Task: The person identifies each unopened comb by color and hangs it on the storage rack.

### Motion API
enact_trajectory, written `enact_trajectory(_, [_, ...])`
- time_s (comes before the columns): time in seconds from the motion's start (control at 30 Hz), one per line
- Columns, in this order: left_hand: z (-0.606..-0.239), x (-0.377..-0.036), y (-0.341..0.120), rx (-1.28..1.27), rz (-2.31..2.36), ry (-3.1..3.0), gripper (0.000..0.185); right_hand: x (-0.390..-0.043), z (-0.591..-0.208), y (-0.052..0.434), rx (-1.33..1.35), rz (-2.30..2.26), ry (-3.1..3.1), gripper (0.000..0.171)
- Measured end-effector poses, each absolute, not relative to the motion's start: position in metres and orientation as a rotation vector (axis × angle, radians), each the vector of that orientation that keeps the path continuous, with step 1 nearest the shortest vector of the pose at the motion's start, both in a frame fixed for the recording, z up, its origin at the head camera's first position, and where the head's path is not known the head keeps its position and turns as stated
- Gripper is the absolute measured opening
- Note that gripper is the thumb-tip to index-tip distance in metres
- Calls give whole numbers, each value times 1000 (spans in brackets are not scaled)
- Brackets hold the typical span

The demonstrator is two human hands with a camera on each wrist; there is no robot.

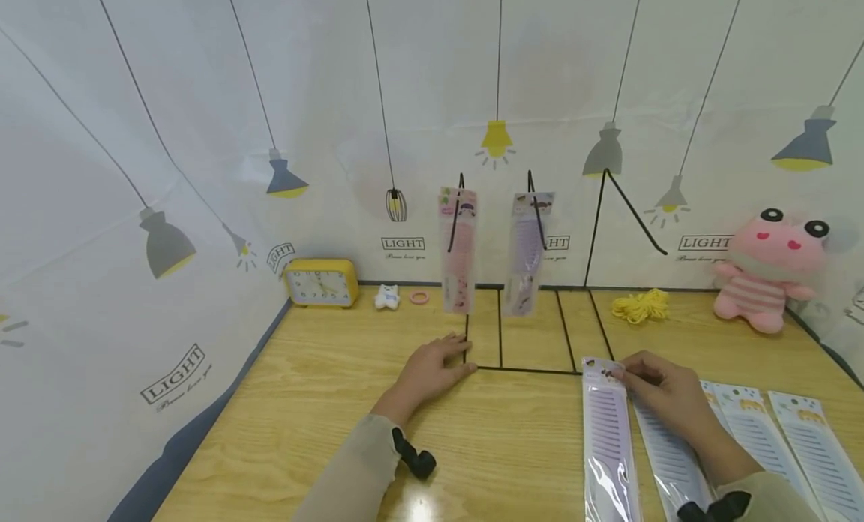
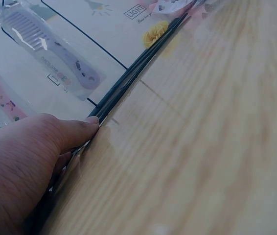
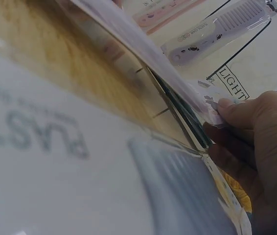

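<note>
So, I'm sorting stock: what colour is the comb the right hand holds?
The comb is pale purple, best seen in the head view.

On my feed I see a packaged lilac comb (image 1: 607, 439) pinched by its top right corner, teeth farther out, handle nearer. The black wire rack (image 1: 526, 370) stands on the worktop (image 1: 304, 424), a packaged pink comb (image 1: 462, 274) and purple comb (image 1: 523, 259) hanging from it.
</note>
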State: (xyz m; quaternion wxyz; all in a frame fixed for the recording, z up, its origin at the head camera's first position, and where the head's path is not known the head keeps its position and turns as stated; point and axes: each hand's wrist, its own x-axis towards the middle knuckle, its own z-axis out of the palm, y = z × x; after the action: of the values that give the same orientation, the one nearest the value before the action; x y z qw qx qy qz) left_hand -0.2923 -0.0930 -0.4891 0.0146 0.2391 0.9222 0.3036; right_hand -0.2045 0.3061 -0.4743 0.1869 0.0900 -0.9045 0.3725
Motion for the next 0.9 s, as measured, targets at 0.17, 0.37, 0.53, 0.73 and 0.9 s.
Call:
enact_trajectory(0.17, [-489,-293,-93,738,940,2873,60,-207,-474,306,232,1057,-2547,8])
enact_trajectory(0.37, [-490,-293,-94,737,932,2870,59,-206,-474,306,211,1083,-2546,11])
enact_trajectory(0.53, [-490,-292,-94,738,932,2871,59,-206,-473,305,180,1181,-2522,15])
enact_trajectory(0.73, [-492,-290,-93,731,924,2865,58,-201,-457,301,108,1434,-2478,28])
enact_trajectory(0.9, [-491,-291,-93,746,942,2870,58,-198,-437,292,138,1503,-2439,33])
